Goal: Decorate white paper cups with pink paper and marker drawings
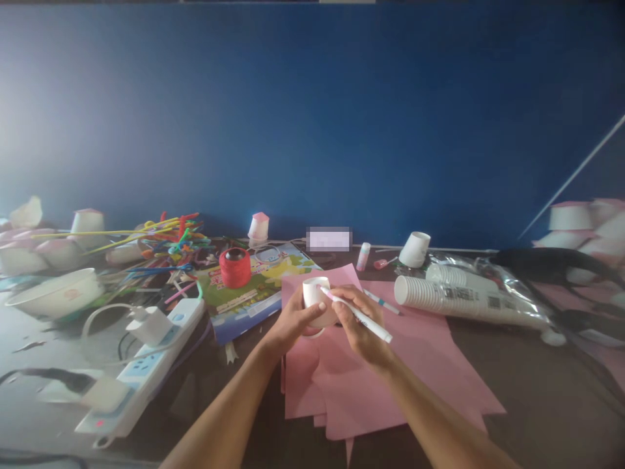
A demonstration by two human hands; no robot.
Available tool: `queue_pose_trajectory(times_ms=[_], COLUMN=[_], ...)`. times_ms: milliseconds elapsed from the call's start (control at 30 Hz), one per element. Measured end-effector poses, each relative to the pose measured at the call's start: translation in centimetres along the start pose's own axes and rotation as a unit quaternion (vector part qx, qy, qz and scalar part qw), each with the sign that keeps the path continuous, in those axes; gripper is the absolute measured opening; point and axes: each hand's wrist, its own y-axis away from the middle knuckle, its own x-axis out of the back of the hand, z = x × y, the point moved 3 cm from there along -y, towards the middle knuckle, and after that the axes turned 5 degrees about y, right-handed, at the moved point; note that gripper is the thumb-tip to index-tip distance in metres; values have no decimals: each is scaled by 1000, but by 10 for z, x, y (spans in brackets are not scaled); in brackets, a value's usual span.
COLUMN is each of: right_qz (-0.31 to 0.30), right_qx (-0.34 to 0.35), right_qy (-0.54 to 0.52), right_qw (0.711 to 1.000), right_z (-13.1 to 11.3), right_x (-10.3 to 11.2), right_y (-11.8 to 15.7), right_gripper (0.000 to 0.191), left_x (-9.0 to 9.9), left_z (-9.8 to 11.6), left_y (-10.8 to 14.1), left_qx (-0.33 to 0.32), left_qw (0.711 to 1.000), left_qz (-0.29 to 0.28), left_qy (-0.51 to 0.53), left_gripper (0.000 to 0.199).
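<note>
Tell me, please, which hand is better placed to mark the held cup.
Probably the right hand: it holds the white marker, tip against or close to the white cup, which the left hand grips.

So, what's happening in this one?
A person's left hand holds a white cup, and the right hand holds a marker with its tip at the cup; whether it touches is hard to tell. Both hands are above pink paper. Stacked cups in clear plastic lie to the right, and red string sits to the left.
</note>
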Motion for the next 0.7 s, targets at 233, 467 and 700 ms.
queue_pose_trajectory(times_ms=[233, 467, 700], right_qz=[8, 16, 28], right_qx=[-17, -31, -49], right_qy=[1, -1, -10], right_qw=[1000, 999, 998], right_z=[3, 4, 9], right_x=[1, 2, 2], right_y=[0, 0, 1], right_gripper=[15, 15, 15], left_x=[-1, -3, -2], left_z=[2, 4, 6], left_y=[-1, 2, 0], left_qx=[-8, 2, -16], left_qw=[1000, 1000, 1000], left_qz=[1, -10, -4], left_qy=[20, 16, 18], left_gripper=[62, 57, 58])
